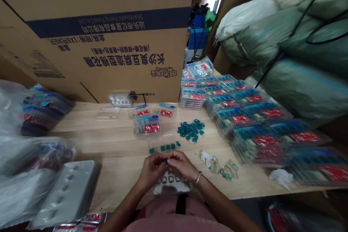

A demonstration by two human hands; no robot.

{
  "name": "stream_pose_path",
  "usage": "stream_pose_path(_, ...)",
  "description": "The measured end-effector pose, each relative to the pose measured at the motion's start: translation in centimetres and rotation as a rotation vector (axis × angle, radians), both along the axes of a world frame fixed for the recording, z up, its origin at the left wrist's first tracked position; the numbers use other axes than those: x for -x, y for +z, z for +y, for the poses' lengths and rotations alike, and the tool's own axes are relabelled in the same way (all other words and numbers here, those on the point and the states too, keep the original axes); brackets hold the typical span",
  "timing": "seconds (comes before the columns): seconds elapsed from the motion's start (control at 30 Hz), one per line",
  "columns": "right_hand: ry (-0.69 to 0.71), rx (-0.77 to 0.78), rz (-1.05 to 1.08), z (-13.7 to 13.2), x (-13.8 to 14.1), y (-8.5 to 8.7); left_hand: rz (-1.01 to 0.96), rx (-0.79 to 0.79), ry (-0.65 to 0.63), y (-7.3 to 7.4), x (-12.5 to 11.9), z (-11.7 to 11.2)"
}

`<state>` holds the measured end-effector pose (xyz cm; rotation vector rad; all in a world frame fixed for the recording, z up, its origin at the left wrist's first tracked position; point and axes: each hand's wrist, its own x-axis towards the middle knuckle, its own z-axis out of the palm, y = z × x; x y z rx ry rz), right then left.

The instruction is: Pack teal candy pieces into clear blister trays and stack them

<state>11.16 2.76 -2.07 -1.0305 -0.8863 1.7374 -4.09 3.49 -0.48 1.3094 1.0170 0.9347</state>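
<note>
Over the near edge of the table, my left hand point(152, 166) and my right hand point(183, 166) meet with fingertips pinched together. Between them is a small dark teal square piece point(165, 161), partly hidden by the fingers. Below my hands lies a pale moulded tray point(172, 189) with a row of square recesses, partly covered by my hands. Just beyond my fingers, several teal squares point(168, 147) sit in a line at a clear plastic tray. A heap of loose teal squares point(191, 129) lies farther off to the right.
Filled clear packs point(241, 116) with red packets are stacked along the right side. Beige-and-teal pieces point(227, 170) and a crumpled white scrap point(208, 158) lie right of my hands. A large cardboard box point(122, 50) walls the back. Grey trays point(67, 188) are stacked at left.
</note>
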Motion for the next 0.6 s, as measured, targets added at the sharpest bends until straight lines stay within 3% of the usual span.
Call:
stream_pose_path(0.13,0.098,-0.131,-0.180,-0.7,-0.1,-0.1,0.153,-0.072,0.034,-0.7,0.8,-1.0)
stream_pose_path(0.23,0.156,-0.259,-0.370,0.1,0.1,0.2,0.289,-0.291,0.023,-1.3,2.2,0.2)
stream_pose_path(0.33,0.136,-0.585,-0.772,2.7,0.7,0.5,0.424,-0.487,0.062,-2.2,4.0,2.8)
stream_pose_path(0.43,0.292,-0.857,-1.103,5.6,1.6,0.4,0.532,-0.565,0.031,-3.5,5.2,4.9)
stream_pose_path(0.5,0.386,-0.913,-1.180,6.7,2.3,0.3,0.556,-0.594,-0.009,-4.2,5.5,5.5)
stream_pose_path(0.6,0.394,-0.916,-1.224,7.0,2.9,0.0,0.531,-0.641,-0.037,-4.9,5.5,5.5)
